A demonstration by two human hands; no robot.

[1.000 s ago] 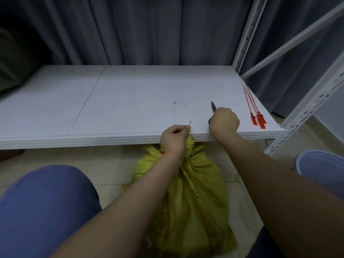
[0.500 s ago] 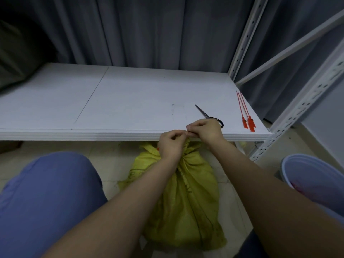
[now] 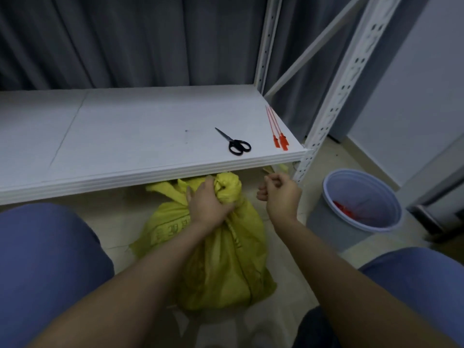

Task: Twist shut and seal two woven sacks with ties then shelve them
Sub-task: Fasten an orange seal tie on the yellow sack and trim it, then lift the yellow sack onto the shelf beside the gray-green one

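A yellow woven sack stands on the floor just under the front edge of the white shelf. My left hand grips its twisted neck, with the bunched top sticking up above my fingers. My right hand hovers to the right of the sack, apart from it. Its fingers are curled, and thumb and forefinger pinch a thin strip that looks like a cut tie end. Spare red ties lie at the shelf's right front corner. No second sack is in view.
Black scissors lie on the shelf left of the ties. A grey-blue bin holding red scraps stands on the floor at the right, beside the rack's white upright. My blue-clad knees flank the sack.
My right hand laid the scissors on the shelf, reached to the sack's neck, then drew away to the right toward the bin. My left hand kept its grip on the neck.
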